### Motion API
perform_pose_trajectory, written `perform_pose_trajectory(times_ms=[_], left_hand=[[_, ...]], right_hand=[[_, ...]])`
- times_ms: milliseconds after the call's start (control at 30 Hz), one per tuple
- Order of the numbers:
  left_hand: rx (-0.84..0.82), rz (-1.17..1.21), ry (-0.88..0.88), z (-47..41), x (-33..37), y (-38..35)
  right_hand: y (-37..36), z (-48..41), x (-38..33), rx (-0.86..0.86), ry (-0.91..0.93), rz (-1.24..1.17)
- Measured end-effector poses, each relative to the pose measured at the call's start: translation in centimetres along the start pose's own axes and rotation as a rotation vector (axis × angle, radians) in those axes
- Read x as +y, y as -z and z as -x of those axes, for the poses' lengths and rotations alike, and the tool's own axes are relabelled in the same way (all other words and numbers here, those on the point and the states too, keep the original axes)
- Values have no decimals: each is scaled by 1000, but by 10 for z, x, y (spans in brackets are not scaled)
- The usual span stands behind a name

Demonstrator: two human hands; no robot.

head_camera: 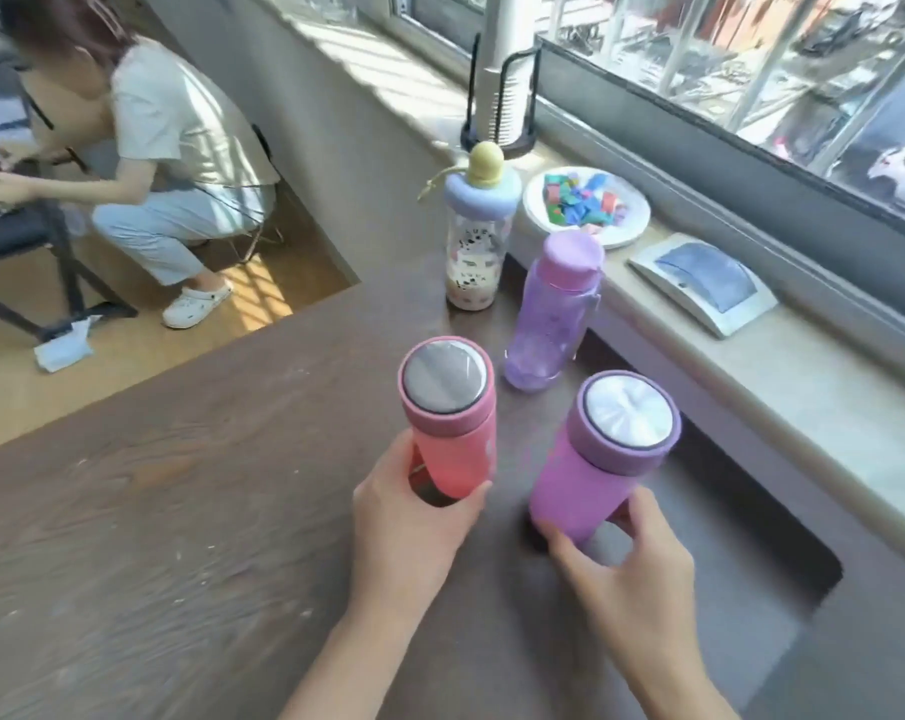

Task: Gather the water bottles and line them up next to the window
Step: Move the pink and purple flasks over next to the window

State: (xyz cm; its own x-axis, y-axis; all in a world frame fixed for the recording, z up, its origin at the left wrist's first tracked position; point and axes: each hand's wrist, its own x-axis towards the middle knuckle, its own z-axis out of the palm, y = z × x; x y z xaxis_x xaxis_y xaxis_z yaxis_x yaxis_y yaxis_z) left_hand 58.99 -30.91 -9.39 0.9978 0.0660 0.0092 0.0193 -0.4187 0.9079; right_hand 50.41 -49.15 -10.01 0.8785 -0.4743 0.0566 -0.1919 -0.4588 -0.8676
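Several bottles stand on the dark wooden table [154,511] near the window [751,70]. My left hand [408,527] wraps the base of a pink bottle [453,433] with a silver lid. My right hand [627,579] grips the bottom of a purple bottle [595,459] with a white-topped lid. Beyond them a translucent lilac bottle [549,324] with a pink cap stands upright close to the sill. Farther back is a clear patterned bottle [476,252] with a blue ring and a yellow knob on top.
The stone sill [751,376] holds a white plate of coloured blocks [585,205], a white flat device [702,283] and a black wire stand [502,111]. A gap [762,522] runs between table and sill. A person [143,163] crouches at the left by a chair.
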Motion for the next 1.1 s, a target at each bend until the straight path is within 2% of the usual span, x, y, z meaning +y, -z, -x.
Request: perform_pose_trajectory(times_ms=[200, 400, 1100], left_hand=[[-192, 7, -46, -6, 34, -89], [-284, -5, -69, -12, 52, -136], [-363, 4, -96, -2, 52, -152]], right_hand=[[59, -3, 43, 148, -78, 13], [87, -1, 66, 185, -123, 15], [95, 30, 89, 263, -202, -23]])
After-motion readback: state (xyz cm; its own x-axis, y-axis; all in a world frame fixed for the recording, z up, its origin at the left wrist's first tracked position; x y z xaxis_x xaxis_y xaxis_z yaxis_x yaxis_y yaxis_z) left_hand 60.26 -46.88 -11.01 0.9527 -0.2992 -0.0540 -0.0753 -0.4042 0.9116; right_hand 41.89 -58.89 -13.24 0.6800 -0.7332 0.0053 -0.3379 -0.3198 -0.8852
